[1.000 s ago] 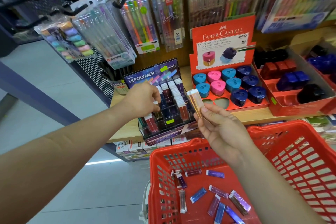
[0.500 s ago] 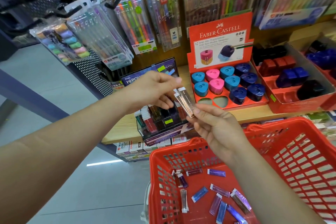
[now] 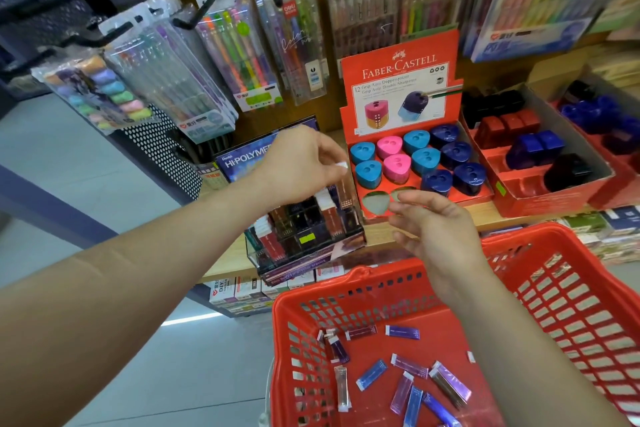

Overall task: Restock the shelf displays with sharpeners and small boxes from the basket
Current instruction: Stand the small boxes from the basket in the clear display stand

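Note:
My left hand pinches the white top end of a slim brown small box and holds it upright over the right side of the clear Hi-Polymer display rack. Just in front of the red Faber-Castell sharpener tray, my right hand hovers with loosely spread fingers and holds nothing. That tray carries blue, pink and navy sharpeners, with two hollow slots at its front left. Below, the red basket contains several purple and blue small boxes.
Packs of pens and highlighters hang on hooks above the wooden shelf. To the right, another red tray holds red, blue and black sharpeners. Boxed goods line the shelf beneath. Grey floor lies to the left.
My left hand took the slim boxes from my right hand and carried one over the display rack. My right hand has let go and now hovers with nothing in it.

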The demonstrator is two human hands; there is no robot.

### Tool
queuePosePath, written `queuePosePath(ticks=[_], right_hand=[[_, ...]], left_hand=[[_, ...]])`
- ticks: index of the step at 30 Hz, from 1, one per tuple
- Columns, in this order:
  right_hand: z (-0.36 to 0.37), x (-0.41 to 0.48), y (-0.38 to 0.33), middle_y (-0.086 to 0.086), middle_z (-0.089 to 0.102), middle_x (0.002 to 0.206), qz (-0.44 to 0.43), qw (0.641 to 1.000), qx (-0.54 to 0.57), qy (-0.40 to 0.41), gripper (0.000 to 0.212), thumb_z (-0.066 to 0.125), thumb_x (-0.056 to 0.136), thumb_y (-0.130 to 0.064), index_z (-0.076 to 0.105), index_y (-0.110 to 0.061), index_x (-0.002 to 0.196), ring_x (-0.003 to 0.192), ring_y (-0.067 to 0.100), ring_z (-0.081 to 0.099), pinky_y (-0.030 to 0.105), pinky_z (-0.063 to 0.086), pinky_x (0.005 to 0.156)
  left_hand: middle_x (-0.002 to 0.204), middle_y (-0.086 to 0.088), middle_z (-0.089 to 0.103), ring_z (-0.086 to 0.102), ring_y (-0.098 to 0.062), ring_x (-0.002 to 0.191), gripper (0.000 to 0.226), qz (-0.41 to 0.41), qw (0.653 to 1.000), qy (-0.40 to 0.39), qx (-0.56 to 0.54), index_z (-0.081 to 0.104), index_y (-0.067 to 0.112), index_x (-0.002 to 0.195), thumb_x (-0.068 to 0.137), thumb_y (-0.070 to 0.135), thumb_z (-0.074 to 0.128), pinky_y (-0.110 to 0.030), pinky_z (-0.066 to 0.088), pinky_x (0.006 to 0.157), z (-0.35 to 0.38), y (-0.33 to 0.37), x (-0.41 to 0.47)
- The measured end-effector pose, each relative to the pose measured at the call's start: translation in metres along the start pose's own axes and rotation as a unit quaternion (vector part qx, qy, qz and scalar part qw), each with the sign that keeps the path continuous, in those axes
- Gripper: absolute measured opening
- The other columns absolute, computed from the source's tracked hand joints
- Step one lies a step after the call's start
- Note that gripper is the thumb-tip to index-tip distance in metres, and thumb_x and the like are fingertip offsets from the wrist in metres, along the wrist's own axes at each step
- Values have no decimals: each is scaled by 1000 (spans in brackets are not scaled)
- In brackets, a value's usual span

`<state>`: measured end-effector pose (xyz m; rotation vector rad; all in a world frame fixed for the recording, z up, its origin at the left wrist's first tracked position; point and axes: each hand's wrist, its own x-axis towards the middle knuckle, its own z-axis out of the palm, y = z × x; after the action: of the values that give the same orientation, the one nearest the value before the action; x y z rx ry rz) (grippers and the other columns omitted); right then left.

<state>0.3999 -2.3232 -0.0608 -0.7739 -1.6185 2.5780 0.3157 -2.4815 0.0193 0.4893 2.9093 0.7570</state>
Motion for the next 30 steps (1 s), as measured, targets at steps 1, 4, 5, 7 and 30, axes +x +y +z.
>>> queuePosePath(ticks=[1,4,5,7,30], right_hand=[[-4,1,0,8,70,93,7,1000,-2,5,17,62,89,-1,67,-8,103,81,16,66,21,53,61],[-10,3,4,9,69,91,25,1000,-14,-4,15,60,90,1,66,-11,97,79,17,64,24,51,65],[-11,4,6,9,70,90,29,999,-18,-10,15,59,90,1,66,-12,94,79,18,64,25,51,66],[-10,3,10,8,71,88,37,999,-28,-20,17,57,90,1,66,-13,92,77,17,65,25,51,65],[9,15,29,-18,56,113,-86,916,-352,-169,44,57,93,-8,52,-25,134,96,3,59,33,53,85]], left_hand=[[86,10,70,65,-4,85,16,10,1000,-2,25,75,21,101,85,22,71,-28,54,85,3,-1,-1],[102,4,73,65,-7,92,20,18,998,8,57,73,20,108,88,23,67,-29,52,92,7,-5,-1],[102,2,73,65,-8,92,21,17,998,14,65,73,19,108,89,23,66,-28,52,92,7,-7,0],[101,1,73,66,-9,91,20,14,997,16,79,73,19,108,90,24,65,-29,53,90,6,-11,1],[82,8,62,55,-7,75,15,65,988,13,139,72,18,99,87,25,66,-23,44,70,3,-21,19]])
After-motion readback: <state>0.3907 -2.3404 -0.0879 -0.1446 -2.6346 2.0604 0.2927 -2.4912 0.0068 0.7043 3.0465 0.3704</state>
